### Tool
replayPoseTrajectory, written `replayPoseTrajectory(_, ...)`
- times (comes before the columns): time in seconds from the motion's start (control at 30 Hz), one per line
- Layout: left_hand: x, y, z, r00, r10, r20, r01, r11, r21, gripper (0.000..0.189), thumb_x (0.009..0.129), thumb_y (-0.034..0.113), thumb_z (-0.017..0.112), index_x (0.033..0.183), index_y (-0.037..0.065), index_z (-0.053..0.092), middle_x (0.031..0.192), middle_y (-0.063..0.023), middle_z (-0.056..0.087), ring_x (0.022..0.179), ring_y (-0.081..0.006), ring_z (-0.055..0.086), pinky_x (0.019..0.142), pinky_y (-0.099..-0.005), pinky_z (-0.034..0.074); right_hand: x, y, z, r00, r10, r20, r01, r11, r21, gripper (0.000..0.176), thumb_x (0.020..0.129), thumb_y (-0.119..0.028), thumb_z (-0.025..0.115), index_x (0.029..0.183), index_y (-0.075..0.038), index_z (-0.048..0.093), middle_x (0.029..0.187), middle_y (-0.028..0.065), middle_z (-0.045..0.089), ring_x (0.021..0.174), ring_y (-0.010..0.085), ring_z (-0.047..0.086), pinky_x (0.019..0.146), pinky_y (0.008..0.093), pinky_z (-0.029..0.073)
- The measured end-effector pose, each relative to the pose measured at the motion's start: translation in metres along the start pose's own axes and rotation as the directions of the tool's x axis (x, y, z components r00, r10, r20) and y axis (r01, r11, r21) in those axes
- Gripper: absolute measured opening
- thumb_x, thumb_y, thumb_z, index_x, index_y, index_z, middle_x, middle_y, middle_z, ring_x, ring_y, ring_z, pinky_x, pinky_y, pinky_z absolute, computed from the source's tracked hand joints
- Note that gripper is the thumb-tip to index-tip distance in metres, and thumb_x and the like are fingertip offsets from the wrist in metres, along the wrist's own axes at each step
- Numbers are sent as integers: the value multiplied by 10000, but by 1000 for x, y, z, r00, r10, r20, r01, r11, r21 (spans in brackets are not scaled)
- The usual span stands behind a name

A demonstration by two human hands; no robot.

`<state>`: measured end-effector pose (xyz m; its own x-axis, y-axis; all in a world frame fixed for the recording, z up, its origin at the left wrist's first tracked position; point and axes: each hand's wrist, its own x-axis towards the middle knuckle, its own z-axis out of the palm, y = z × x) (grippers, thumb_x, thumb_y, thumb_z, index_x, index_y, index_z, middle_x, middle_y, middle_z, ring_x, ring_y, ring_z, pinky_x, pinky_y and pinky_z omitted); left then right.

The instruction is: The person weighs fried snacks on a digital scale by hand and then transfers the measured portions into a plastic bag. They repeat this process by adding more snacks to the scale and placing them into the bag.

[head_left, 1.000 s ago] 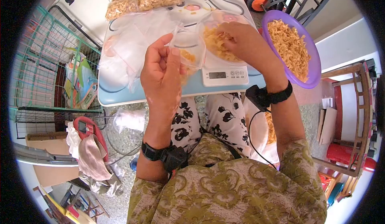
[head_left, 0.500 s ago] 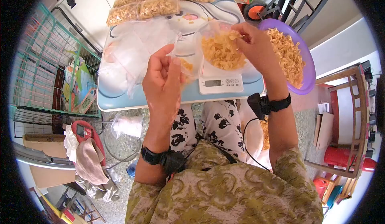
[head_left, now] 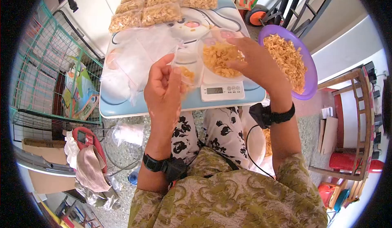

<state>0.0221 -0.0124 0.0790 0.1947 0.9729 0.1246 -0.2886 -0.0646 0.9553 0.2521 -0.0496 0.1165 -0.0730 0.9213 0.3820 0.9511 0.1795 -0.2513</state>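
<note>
A white digital scale (head_left: pixel 223 91) stands near the table's front edge, bearing a clear bowl of yellow dried pieces (head_left: pixel 220 58). Over the bowl's right side is my right hand (head_left: pixel 259 65), fingers apart, with nothing seen in it. My left hand (head_left: pixel 164 83) pinches the edge of a clear plastic bag (head_left: pixel 190 71) that has some yellow pieces in it, left of the bowl. Empty clear bags (head_left: pixel 136 56) lie spread to the left of that hand. A purple basin (head_left: pixel 312 71) full of dried pieces is at the right.
Several filled bags (head_left: pixel 161 14) are stacked at the table's back. A wire cage (head_left: pixel 49 69) stands at the left, a hand truck (head_left: pixel 310 7) at the back right, and a wooden frame (head_left: pixel 361 122) on the right. A red scale (head_left: pixel 87 138) sits lower left.
My right hand has parted its fingers and let go of the pieces it held over the bowl. My left hand still holds the bag. The view has shifted slightly.
</note>
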Motion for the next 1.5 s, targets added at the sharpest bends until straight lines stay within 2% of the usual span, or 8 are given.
replayPoseTrajectory(0.33, -2, 0, -3, 1000, 16, -2, -16, 999, 32, 347, 945, 173, 581, 1250, 16, 529, 805, 18, 518, 656, -43, 487, 576, -183, 428, 10, 0, 25, 981, 106, 162, -93, 992, -90, 374, 786, -101, 627, 1154, -51, 591, 1136, 157, 574, 1032, 335, 579, 870, 396, 479)
replayPoseTrajectory(0.43, -2, 0, -4, 1000, 10, -15, -9, 999, 33, 349, 946, 169, 578, 1255, 15, 526, 813, 15, 523, 663, -41, 487, 578, -184, 430, 10, 10, 32, 999, -9, 36, 12, 997, -75, 290, 780, -71, 624, 1068, -37, 617, 1029, 145, 594, 942, 342, 598, 819, 394, 489)
replayPoseTrajectory(0.63, -2, -3, -6, 1000, 11, -2, -11, 1000, 16, 345, 946, 163, 577, 1253, 14, 527, 822, 13, 531, 667, -40, 488, 580, -184, 429, 4, 4, 17, 983, 115, -143, -84, 975, 206, 188, 792, -109, 634, 962, -35, 664, 995, 223, 637, 900, 360, 624, 790, 397, 505)
replayPoseTrajectory(0.73, -2, -3, -4, 1000, 4, -9, -4, 1000, 16, 337, 946, 162, 576, 1246, 14, 531, 817, 15, 529, 666, -41, 488, 575, -185, 425, -1, 2, 16, 929, 268, -255, -188, 936, 298, 195, 796, -126, 680, 968, -34, 678, 890, 170, 668, 786, 265, 663, 712, 351, 521)
replayPoseTrajectory(0.8, -2, -5, -4, 1000, 9, 0, -9, 1000, -17, 327, 946, 161, 578, 1239, 22, 538, 813, 16, 529, 665, -42, 488, 570, -185, 419, -4, 3, 18, 858, 496, -134, -356, 763, 540, 213, 817, -120, 689, 996, -9, 663, 823, 101, 679, 730, 155, 664, 656, 296, 527)
replayPoseTrajectory(0.9, -2, -8, -8, 999, -4, 39, 5, 1000, -19, 318, 947, 78, 551, 1252, 3, 503, 903, -7, 595, 701, -15, 521, 577, -155, 410, -8, -4, 20, 799, 574, -177, -230, 565, 792, 204, 853, -111, 674, 1006, 22, 650, 830, 77, 675, 760, 113, 658, 678, 261, 542)
replayPoseTrajectory(1.2, -4, -6, -3, 1000, -26, 6, 26, 1000, -10, 317, 945, 166, 582, 1231, 35, 548, 820, 17, 540, 668, -41, 489, 572, -183, 418, -22, -22, 7, 775, 632, -5, 61, -67, 996, 194, 911, -6, 577, 1098, 45, 582, 1055, 138, 644, 955, 221, 659, 827, 299, 575)
replayPoseTrajectory(1.5, -6, -4, -4, 999, -33, 6, 33, 999, -18, 330, 941, 150, 582, 1240, 18, 535, 820, 9, 532, 655, -52, 487, 568, -187, 417, -26, -32, 7, 783, 621, 32, 53, -119, 992, 172, 904, 8, 580, 1074, 33, 591, 1035, 127, 649, 953, 236, 664, 838, 307, 578)
